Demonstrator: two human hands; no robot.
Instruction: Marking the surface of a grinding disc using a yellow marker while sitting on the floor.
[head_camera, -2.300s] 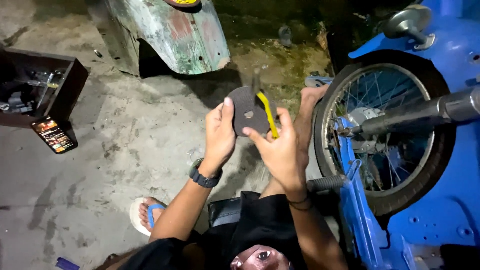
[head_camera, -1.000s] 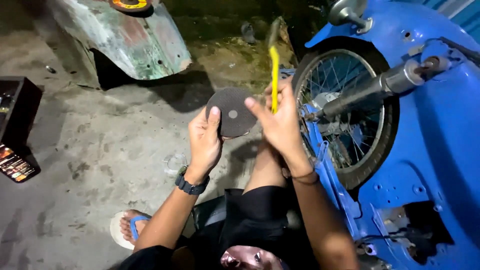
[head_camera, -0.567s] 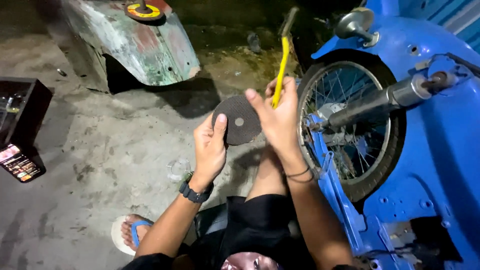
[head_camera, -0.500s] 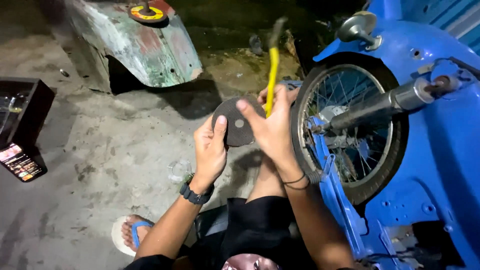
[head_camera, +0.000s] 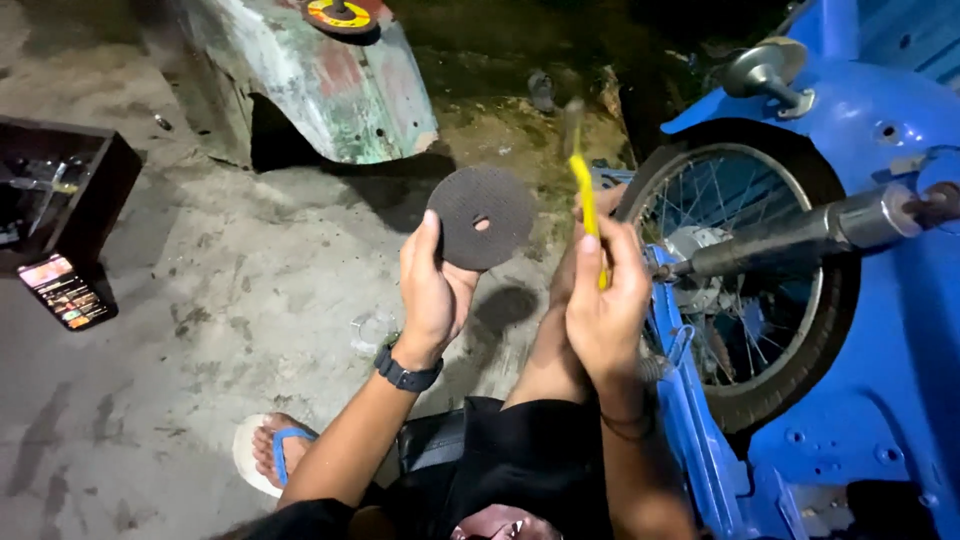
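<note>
left hand (head_camera: 432, 290) pinches the lower edge of a dark round abrasive disc (head_camera: 482, 217) between thumb and fingers, holding it upright with its small centre hole facing the camera; a dark watch (head_camera: 406, 372) sits on that wrist. right hand (head_camera: 603, 300) is clenched around a thin yellow-handled tool (head_camera: 585, 205), its shaft pointing up and slightly away. half a second ago the two hands were pressed together, the right one covering part of the disc and the tool passing close over it; now they have drawn apart, so the disc stands free and fully visible, just left of the tool and no longer touching it. judging by that gap, whatever the tool was doing at the disc has paused or finished. beyond the right hand stand a spoked wheel (head_camera: 745, 280) and the blue body of a scooter (head_camera: 880, 400). on the concrete floor (head_camera: 200, 300) lie a weathered green panel (head_camera: 320, 80), a dark toolbox (head_camera: 60, 200) at far left, and a sandalled foot (head_camera: 275, 450) below.
</note>
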